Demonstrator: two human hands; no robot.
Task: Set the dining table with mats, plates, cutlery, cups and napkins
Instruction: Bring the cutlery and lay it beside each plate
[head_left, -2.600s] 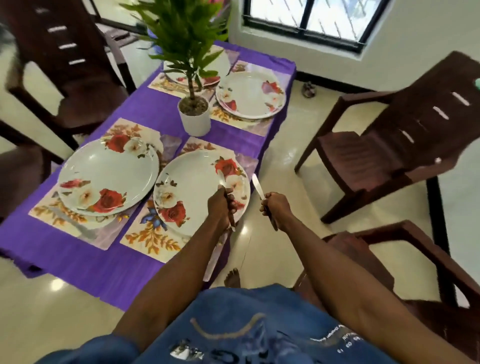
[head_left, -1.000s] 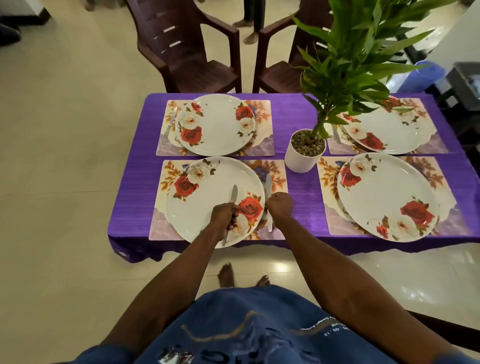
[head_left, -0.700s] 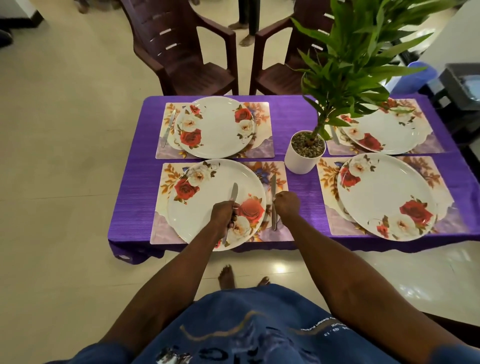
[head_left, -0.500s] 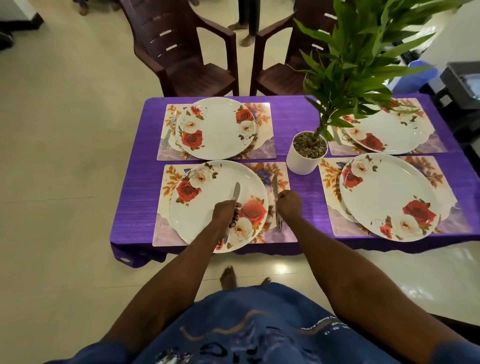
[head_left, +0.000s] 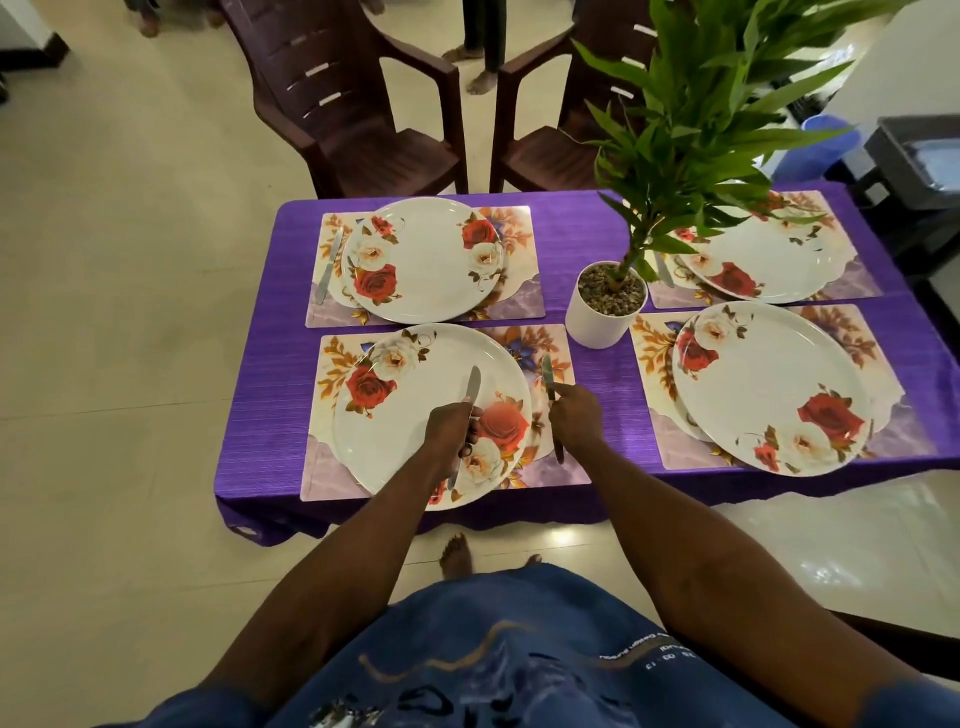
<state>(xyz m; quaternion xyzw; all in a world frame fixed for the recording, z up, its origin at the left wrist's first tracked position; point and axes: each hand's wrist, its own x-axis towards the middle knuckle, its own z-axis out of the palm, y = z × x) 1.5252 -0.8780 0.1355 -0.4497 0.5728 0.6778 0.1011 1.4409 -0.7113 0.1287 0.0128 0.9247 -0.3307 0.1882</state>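
Note:
My left hand (head_left: 449, 428) grips a table knife (head_left: 471, 384) upright over the near-left floral plate (head_left: 410, 415), blade pointing away from me. My right hand (head_left: 576, 421) holds a second knife (head_left: 546, 371) down on the floral mat (head_left: 324, 467), just right of that plate. The purple-clothed table (head_left: 270, 364) carries three more plates on mats: far left (head_left: 426, 260), near right (head_left: 769, 384) and far right (head_left: 769, 260). A knife (head_left: 330, 265) lies on the far-left mat, left of its plate. Another knife (head_left: 662, 270) shows by the far-right plate, partly behind leaves.
A white pot with a tall green plant (head_left: 597, 317) stands mid-table, its leaves hanging over the far-right setting. Two brown plastic chairs (head_left: 358, 104) (head_left: 561, 130) stand at the far side. Another person's feet (head_left: 480, 78) are behind them. A dark cabinet (head_left: 919, 161) is at the right.
I have come round from the table's end to its long side. My right hand has brought its knife down onto the mat beside the near-left plate. My left hand still holds its knife.

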